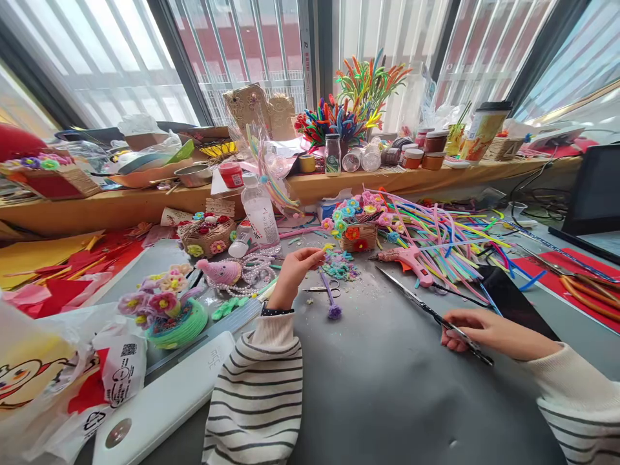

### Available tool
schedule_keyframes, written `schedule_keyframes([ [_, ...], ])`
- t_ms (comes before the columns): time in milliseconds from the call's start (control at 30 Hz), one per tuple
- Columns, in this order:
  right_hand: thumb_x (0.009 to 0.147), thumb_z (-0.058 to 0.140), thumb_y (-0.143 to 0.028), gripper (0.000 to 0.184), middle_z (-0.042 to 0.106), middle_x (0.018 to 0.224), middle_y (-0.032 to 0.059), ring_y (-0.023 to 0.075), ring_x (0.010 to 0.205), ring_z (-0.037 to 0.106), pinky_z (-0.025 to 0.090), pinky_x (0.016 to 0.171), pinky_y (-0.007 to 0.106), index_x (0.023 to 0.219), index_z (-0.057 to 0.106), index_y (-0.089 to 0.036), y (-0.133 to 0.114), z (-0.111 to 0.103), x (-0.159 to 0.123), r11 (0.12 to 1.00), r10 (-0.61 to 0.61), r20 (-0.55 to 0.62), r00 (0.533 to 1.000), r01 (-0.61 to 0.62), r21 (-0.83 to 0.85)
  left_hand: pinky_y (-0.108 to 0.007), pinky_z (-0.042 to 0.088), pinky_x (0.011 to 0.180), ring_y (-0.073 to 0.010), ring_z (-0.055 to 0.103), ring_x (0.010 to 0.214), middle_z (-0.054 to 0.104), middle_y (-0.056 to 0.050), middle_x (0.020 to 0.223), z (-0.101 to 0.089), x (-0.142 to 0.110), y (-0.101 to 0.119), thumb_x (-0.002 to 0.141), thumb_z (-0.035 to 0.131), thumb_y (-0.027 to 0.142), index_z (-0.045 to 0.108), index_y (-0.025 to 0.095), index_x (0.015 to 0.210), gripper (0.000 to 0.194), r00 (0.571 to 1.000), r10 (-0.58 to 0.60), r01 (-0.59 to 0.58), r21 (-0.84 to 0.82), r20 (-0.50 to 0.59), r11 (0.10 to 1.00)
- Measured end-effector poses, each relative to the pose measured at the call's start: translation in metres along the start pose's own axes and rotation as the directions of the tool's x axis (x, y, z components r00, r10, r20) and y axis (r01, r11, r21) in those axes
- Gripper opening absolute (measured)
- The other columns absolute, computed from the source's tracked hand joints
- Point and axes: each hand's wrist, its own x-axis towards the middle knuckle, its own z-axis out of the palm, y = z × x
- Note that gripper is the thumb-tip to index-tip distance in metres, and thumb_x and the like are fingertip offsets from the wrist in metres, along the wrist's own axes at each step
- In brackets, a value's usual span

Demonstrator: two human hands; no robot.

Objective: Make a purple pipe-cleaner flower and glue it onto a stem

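Note:
My left hand point(296, 274), in the middle of the head view, is closed in a pinch. A small yellow fuzzy piece point(328, 247) shows at its fingertips. Just beyond lies a pile of teal and purple fluff trimmings point(341, 266). A small pair of scissors point(334, 289) and a purple pipe-cleaner flower point(334, 311) rest to the right of the wrist. On the right, my right hand point(467, 329) is wrapped round long slim scissors point(409, 296), seen nearly edge-on, their tip pointing away to the left. Past the blades sits a pink glue gun point(409, 261).
Pipe cleaners point(450, 239) spread across the back right, beside a flower basket point(358, 237). A dark phone-like slab point(513, 300) lies behind my right hand. Left are a water bottle point(260, 213), a green flowerpot point(179, 326), a white long device point(165, 400) and a plastic bag point(116, 368).

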Motion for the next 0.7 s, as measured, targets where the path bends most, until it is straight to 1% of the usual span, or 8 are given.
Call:
schedule_keyframes([
  [67,0.069,0.05,-0.045,0.034,0.062,0.093,0.0129,0.0223,0.085,0.059,0.047,0.077,0.032,0.082,0.058,-0.015,0.004,0.002,-0.01,0.985,-0.01,0.015,1.0,0.007,0.17,-0.022,0.042,0.064,-0.0092,0.055,0.061,0.061,0.0,0.063,0.001,0.0,0.001,0.054,0.067,0.034,0.063,0.016,0.066,0.022,0.998,0.056,-0.056,-0.012,-0.015,0.998],
  [133,0.067,0.053,-0.048,0.038,0.06,0.102,0.0139,0.0252,0.093,0.057,0.045,0.082,0.036,0.089,0.06,-0.017,0.007,0.006,-0.017,0.964,-0.013,-0.022,1.0,0.018,0.266,-0.022,0.042,0.063,-0.0087,0.054,0.058,0.06,0.0,0.062,0.002,0.0,0.002,0.056,0.065,0.034,0.062,0.015,0.066,0.022,0.994,0.106,-0.107,-0.023,-0.034,0.994],
  [200,0.065,0.057,-0.047,0.04,0.059,0.105,0.0148,0.0276,0.096,0.055,0.041,0.087,0.04,0.091,0.06,-0.017,0.008,0.012,-0.02,0.96,-0.036,-0.02,0.999,0.04,0.277,-0.022,0.042,0.062,-0.0083,0.053,0.056,0.059,0.001,0.062,0.002,0.0,0.003,0.057,0.064,0.034,0.061,0.015,0.067,0.022,0.988,0.146,-0.148,-0.026,-0.056,0.989],
  [300,0.063,0.061,-0.044,0.035,0.057,0.108,0.014,0.0277,0.097,0.055,0.039,0.088,0.041,0.087,0.06,-0.018,0.005,0.022,-0.014,0.943,-0.143,-0.07,0.987,0.158,0.295,-0.022,0.042,0.059,-0.0077,0.052,0.054,0.057,0.001,0.062,0.002,0.001,0.002,0.059,0.062,0.035,0.059,0.015,0.067,0.022,0.973,0.213,-0.214,0.005,-0.09,0.977],
  [367,0.062,0.061,-0.045,0.038,0.058,0.107,0.0133,0.0264,0.097,0.054,0.039,0.088,0.042,0.091,0.058,-0.019,-0.001,0.03,-0.004,0.925,-0.225,-0.046,0.973,0.228,0.305,-0.021,0.042,0.058,-0.0077,0.052,0.054,0.057,0.001,0.062,0.002,0.001,0.002,0.061,0.061,0.036,0.058,0.015,0.068,0.022,0.958,0.263,-0.261,0.033,-0.114,0.965],
  [467,0.063,0.057,-0.051,0.04,0.059,0.103,0.013,0.0249,0.095,0.055,0.04,0.085,0.041,0.087,0.057,-0.018,-0.021,0.043,0.018,0.865,-0.405,-0.038,0.914,0.396,0.308,-0.021,0.043,0.056,-0.0084,0.052,0.055,0.056,0.001,0.062,0.001,0.001,0.003,0.066,0.056,0.037,0.055,0.015,0.072,0.022,0.928,0.342,-0.331,0.091,-0.146,0.939],
  [600,0.063,0.053,-0.057,0.048,0.061,0.093,0.0132,0.0238,0.088,0.057,0.043,0.08,0.041,0.084,0.056,-0.014,-0.057,0.061,0.051,0.827,-0.48,-0.009,0.877,0.456,0.329,-0.021,0.044,0.055,-0.0095,0.053,0.056,0.055,0.001,0.062,0.0,-0.002,0.004,0.071,0.05,0.038,0.051,0.017,0.076,0.022,0.86,0.464,-0.412,0.246,-0.213,0.877],
  [700,0.061,0.055,-0.057,0.047,0.061,0.085,0.0107,0.0215,0.082,0.058,0.044,0.077,0.039,0.077,0.055,-0.013,-0.075,0.071,0.07,0.826,-0.472,0.001,0.882,0.441,0.351,-0.021,0.043,0.055,-0.0106,0.055,0.055,0.055,0.001,0.059,0.0,-0.006,0.005,0.074,0.044,0.04,0.05,0.018,0.08,0.023,0.799,0.527,-0.389,0.419,-0.29,0.82],
])
